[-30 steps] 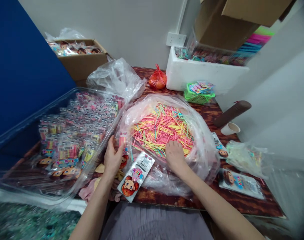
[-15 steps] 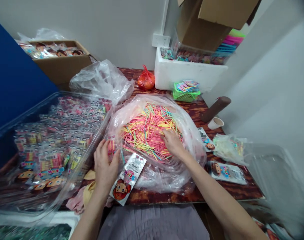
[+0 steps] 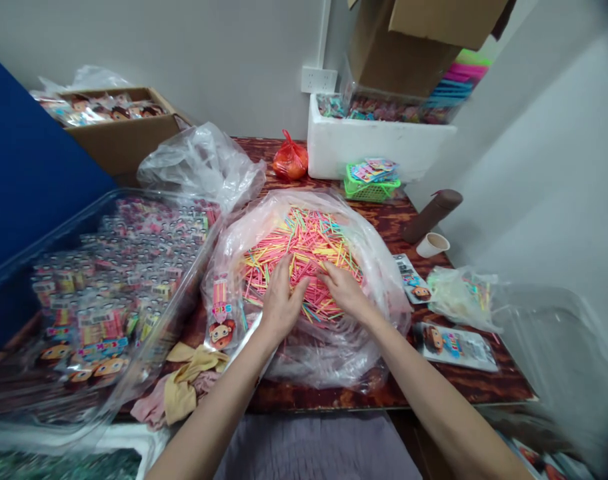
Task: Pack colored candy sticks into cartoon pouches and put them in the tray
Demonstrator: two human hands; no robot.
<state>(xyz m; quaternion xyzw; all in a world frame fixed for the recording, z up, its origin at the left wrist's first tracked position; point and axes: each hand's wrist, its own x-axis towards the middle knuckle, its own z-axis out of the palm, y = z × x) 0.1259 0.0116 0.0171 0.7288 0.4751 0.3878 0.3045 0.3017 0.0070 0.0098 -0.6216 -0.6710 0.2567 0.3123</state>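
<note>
A big clear plastic bag (image 3: 384, 267) lies wide open on the table, full of thin coloured sticks (image 3: 309, 233), mostly pink and yellow with some green and blue. My left hand (image 3: 281, 300) is over the near left part of the pile, thumb and fingers apart, nothing visible in it. Facing it, my right hand (image 3: 343, 287) touches the sticks with its fingers stretched to the left; its thumb is hard to make out. Left of the bag lies a filled clear packet (image 3: 221, 310) with pink sticks and a cartoon girl. My left forearm mostly covers a silver packet.
At left stands a clear tub (image 3: 184, 300) of filled packets, with cloths (image 3: 184, 387) beside it. Behind are a red bag (image 3: 290, 160), a green basket (image 3: 371, 190) and a white foam box (image 3: 379, 143). A brown flask (image 3: 431, 217), paper cup (image 3: 433, 245) and silver packets (image 3: 457, 345) are at right.
My left hand has left the filled packet and moved right onto the sticks, its forearm now covering the silver packet. My right hand has hardly moved.
</note>
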